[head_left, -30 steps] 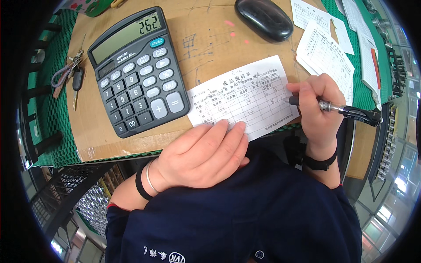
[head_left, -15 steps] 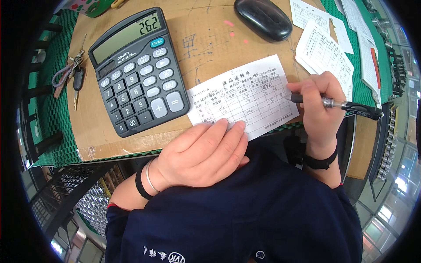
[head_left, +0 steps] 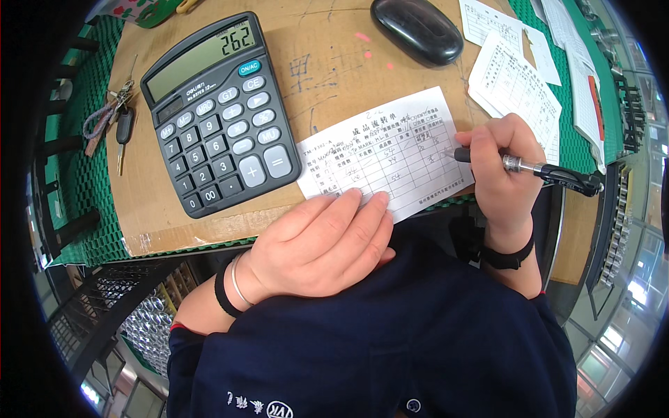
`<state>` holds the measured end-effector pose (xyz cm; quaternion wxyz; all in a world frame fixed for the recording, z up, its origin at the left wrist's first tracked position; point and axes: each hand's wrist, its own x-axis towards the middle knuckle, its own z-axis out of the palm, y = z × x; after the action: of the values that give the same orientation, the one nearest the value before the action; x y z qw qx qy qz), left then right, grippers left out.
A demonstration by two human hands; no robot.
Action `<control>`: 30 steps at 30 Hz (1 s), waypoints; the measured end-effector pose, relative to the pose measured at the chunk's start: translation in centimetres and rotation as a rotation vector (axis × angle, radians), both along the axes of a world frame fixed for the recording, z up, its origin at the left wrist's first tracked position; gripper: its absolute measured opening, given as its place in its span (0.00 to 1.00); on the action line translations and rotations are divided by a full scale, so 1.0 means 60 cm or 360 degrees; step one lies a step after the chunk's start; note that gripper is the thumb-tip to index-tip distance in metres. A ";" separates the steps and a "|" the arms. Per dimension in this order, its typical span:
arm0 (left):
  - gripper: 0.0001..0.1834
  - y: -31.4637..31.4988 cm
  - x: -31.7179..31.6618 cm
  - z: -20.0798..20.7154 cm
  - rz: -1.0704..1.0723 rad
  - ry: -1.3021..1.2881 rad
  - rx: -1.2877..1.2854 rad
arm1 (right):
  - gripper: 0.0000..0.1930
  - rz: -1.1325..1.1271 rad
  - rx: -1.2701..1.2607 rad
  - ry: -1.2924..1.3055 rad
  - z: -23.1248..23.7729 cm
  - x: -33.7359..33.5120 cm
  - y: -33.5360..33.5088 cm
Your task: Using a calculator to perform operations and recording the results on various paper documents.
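Nearest, the left hand (head_left: 324,247) lies flat, its fingers extended side by side, their tips on the near left part of the paper form (head_left: 418,184); it grasps nothing. To write neatly here, that light, steady pressure should be kept up, with the fingers clear of the boxes being filled, since the sheet is thin and likely to skid or turn under a stroke.

To the right, the right hand (head_left: 507,171) is closed on the pen (head_left: 568,180), thumb and fingers pinching it close to the point. Small strokes from the fingers, with the wrist kept quiet, should best suit such narrow cells. The pen's point is over the form's right-hand columns; whether it touches the paper, I cannot tell.

The pen points left and slightly far, its long axis running mostly left to right, with the tail end to the right and a little nearer. The form lies on the near part of the brown board (head_left: 348,83), its long axis also left to right but slanted, right end farther, heading along the far edge.

Beyond the form's left end stands the calculator (head_left: 244,146); farther right are loose papers (head_left: 512,76), and farthest, a black oval case (head_left: 417,31).
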<state>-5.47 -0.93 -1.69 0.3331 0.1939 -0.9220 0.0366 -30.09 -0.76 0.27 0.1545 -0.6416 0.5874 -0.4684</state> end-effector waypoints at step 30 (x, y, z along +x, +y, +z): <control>0.10 0.013 0.006 0.056 0.0279 0.0411 0.0908 | 0.22 -0.0128 0.0094 0.1273 0.051 -0.148 -0.001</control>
<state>-5.10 -0.13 1.65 0.3750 0.3613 -0.8250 -0.2196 -38.99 -0.83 3.34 -0.0864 -0.7452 0.6389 -0.1703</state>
